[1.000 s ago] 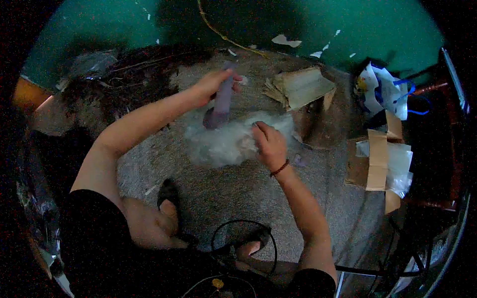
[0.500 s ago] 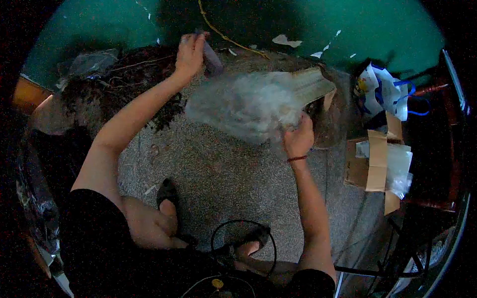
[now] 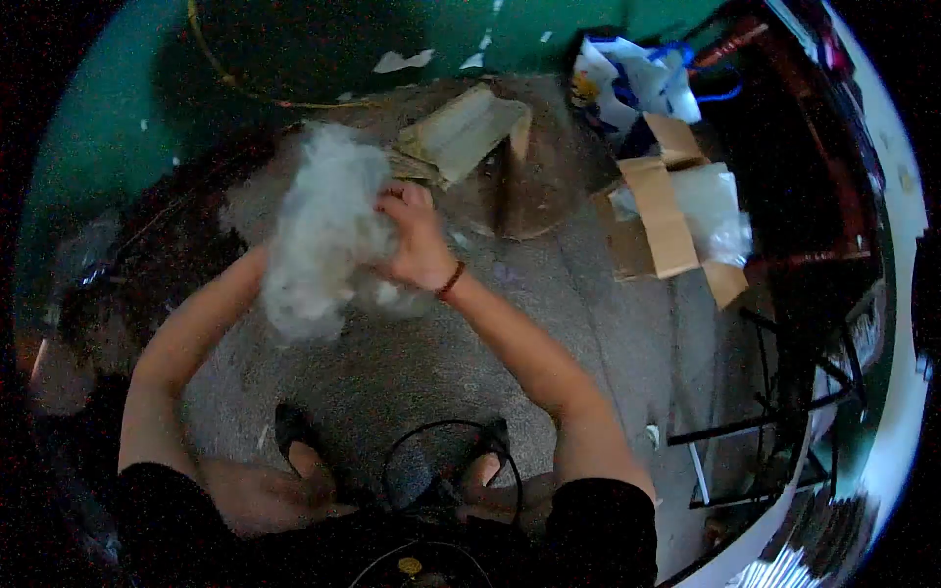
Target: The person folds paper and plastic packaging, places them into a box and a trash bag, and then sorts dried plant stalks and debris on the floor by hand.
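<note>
A clump of whitish, translucent fluffy material [image 3: 328, 230] hangs in front of me, slightly blurred. My right hand [image 3: 417, 238], with a dark red bracelet at the wrist, grips its right side with curled fingers. The left forearm reaches up to the left side of the clump, but the material covers my left hand, so its fingers are hidden. The purple object seen in the earlier views is not visible.
Folded, worn cardboard or paper [image 3: 470, 127] lies beyond my right hand. At the right are an open cardboard box [image 3: 671, 220] with clear plastic bags, a white and blue bag [image 3: 637, 83] and a black metal frame [image 3: 760, 421]. Dark fibrous debris [image 3: 162, 225] lies left.
The view has turned right. The fluffy material, stretched wide half a second ago, is now bunched upright. My left hand has gone from view behind it, and my hands are closer together.
</note>
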Demonstrator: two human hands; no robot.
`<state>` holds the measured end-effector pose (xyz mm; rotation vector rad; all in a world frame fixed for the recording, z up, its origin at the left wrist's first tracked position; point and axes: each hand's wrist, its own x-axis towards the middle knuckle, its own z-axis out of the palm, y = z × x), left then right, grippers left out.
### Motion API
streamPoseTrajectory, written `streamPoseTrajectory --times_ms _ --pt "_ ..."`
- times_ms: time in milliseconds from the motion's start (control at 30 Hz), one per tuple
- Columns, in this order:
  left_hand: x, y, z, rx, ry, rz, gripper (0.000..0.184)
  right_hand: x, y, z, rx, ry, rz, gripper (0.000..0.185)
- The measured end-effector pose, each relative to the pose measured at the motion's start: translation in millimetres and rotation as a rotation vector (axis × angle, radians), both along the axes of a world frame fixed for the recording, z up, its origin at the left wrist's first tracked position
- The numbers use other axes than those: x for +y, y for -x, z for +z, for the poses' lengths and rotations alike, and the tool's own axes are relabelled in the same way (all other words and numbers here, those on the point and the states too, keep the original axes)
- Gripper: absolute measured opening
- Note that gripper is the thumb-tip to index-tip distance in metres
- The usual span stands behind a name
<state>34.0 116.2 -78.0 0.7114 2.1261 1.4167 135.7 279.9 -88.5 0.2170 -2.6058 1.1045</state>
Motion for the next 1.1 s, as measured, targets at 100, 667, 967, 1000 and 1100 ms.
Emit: streamPoseTrajectory --times_ms 100,667,967,1000,1100 --pt "-9 -9 6 -0.034 -0.006 -0.028 0.039 -2 -1 6 0.167 0.167 -0.094 0.087" --pt "9 -26 14 -0.048 -0.055 -0.005 0.034 -16 -20 -65 -0.936 1.480 0.081 0.034" --pt "27 2 36 -0.077 -0.196 0.092 0.032 81 -12 45 -0.162 0.529 -0.343 0.021" --pt "25 7 31 -0.123 -0.215 0.086 0.032 100 -16 82 -0.171 0.384 -0.566 0.016" --pt "5 10 -23 -0.300 -0.141 -0.061 0.025 213 -44 111 0.238 -0.378 -0.864 0.026"
